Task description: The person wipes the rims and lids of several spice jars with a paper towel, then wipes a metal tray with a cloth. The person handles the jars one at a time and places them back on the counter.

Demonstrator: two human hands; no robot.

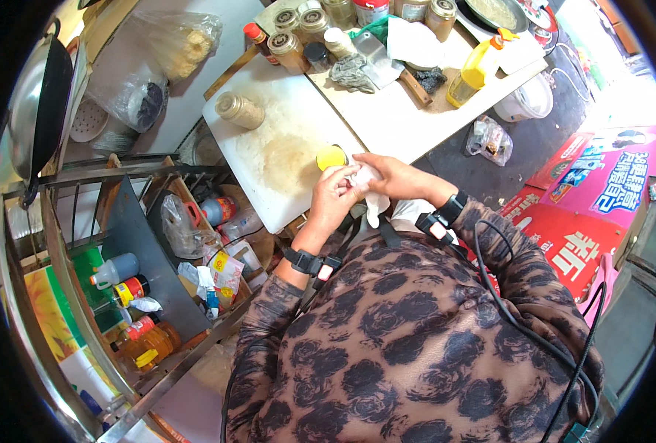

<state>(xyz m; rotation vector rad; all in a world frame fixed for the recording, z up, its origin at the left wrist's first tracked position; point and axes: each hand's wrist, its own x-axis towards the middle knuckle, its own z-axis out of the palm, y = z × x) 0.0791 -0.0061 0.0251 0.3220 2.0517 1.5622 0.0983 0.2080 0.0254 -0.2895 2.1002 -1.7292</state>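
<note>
My left hand [330, 194] and my right hand [402, 177] meet close to my body, over the near edge of a white cutting board [233, 160]. Between them they grip a crumpled white cloth or tissue [365, 176]; which of the two cannot be told. A white end hangs down below my fingers. Just beyond my left fingers is a round yellow lid [330, 157], partly hidden by that hand. Farther up the board is a glass jar [240, 111] of pale, grainy contents with a lid on. Brownish residue marks the board's surface.
Several lidded jars [288, 52] crowd the table's back. A cleaver with a wooden handle [415, 87] lies beside a grey rag [353, 73] and a yellow pump bottle [474, 72]. A metal-framed rack [156, 382] with bottles is at left, a white bucket [524, 102] at right.
</note>
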